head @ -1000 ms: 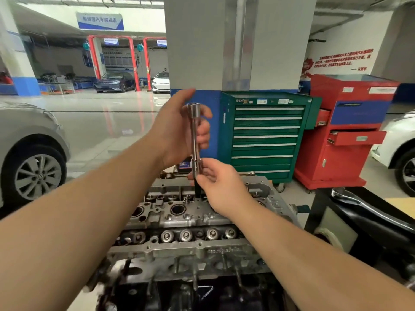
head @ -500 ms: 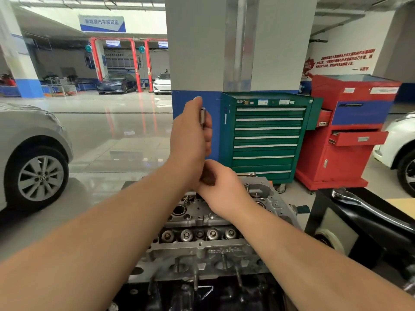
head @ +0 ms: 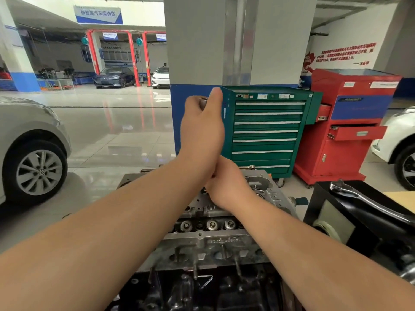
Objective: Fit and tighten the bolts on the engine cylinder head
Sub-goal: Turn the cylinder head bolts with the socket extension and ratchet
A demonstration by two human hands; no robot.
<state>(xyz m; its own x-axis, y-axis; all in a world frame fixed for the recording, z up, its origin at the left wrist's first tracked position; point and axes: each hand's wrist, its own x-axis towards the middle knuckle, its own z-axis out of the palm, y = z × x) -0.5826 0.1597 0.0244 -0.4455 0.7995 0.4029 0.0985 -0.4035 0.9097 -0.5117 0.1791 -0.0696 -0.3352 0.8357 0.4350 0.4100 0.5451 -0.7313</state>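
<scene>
A grey metal cylinder head (head: 215,243) sits on the engine block below me, its valve springs showing in a row. Over its middle stands an upright chrome socket extension (head: 203,102); only its top end shows above my fingers. My left hand (head: 202,135) is wrapped round the upper part of that tool, back of the hand toward me. Just beneath, my right hand (head: 226,187) grips the tool's lower end close to the head's top face. The bolt under the tool is hidden by both hands.
A green drawer cabinet (head: 267,131) and a red tool cart (head: 345,131) stand behind the engine. A black stand with a chrome bar (head: 368,200) is at the right. A silver car (head: 33,158) is parked left, a white car (head: 399,149) far right.
My left hand has turned round the tool's top, so its back now covers the shaft that showed one second ago. My right hand stays at the lower end. The view has shifted slightly.
</scene>
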